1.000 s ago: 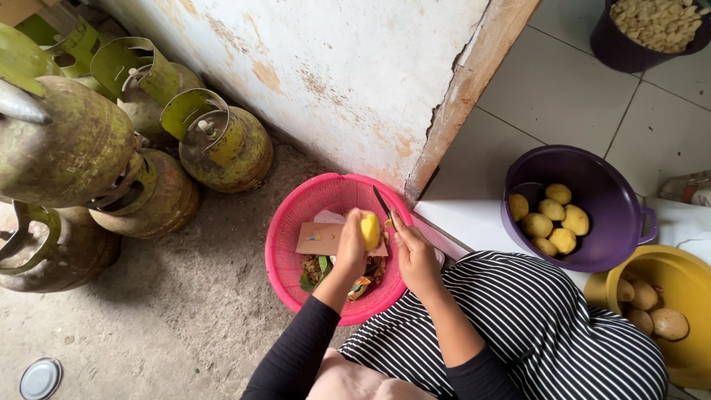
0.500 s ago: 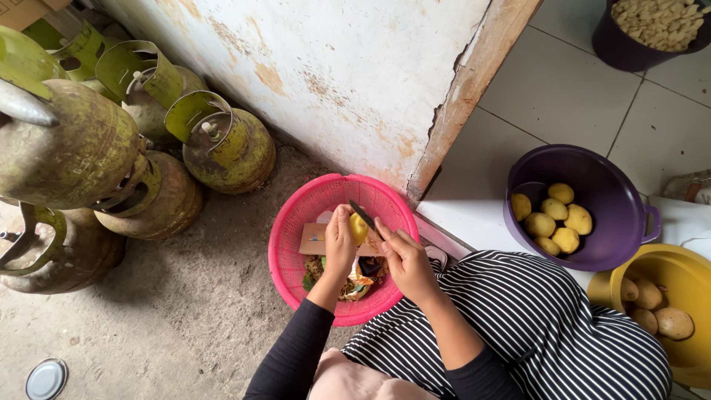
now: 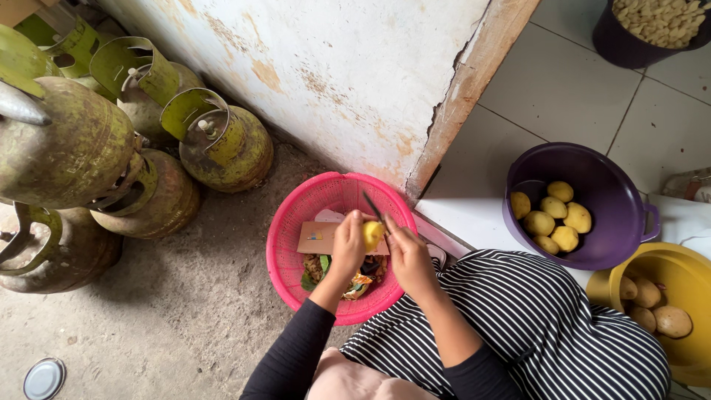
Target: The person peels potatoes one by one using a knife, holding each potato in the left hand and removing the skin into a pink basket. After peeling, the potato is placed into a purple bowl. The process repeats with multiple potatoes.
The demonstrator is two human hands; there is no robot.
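My left hand (image 3: 346, 244) grips a small yellow peeled potato (image 3: 372, 234) over a pink mesh basket (image 3: 296, 222). My right hand (image 3: 406, 255) holds a dark-bladed knife (image 3: 372, 207) with its blade against the potato's top. The basket holds a piece of cardboard (image 3: 317, 238), peelings and colourful scraps. Both hands meet above the basket's right half.
A purple bucket (image 3: 600, 174) with several peeled yellow potatoes stands to the right, and a yellow bowl (image 3: 689, 274) of unpeeled brown potatoes beside it. Several green gas cylinders (image 3: 222, 144) stand at the left along a worn wall. A dark bucket (image 3: 629, 48) sits at the far right top.
The view has shifted slightly. My hands have turned the potato, and the knife blade now points up and away over the basket.
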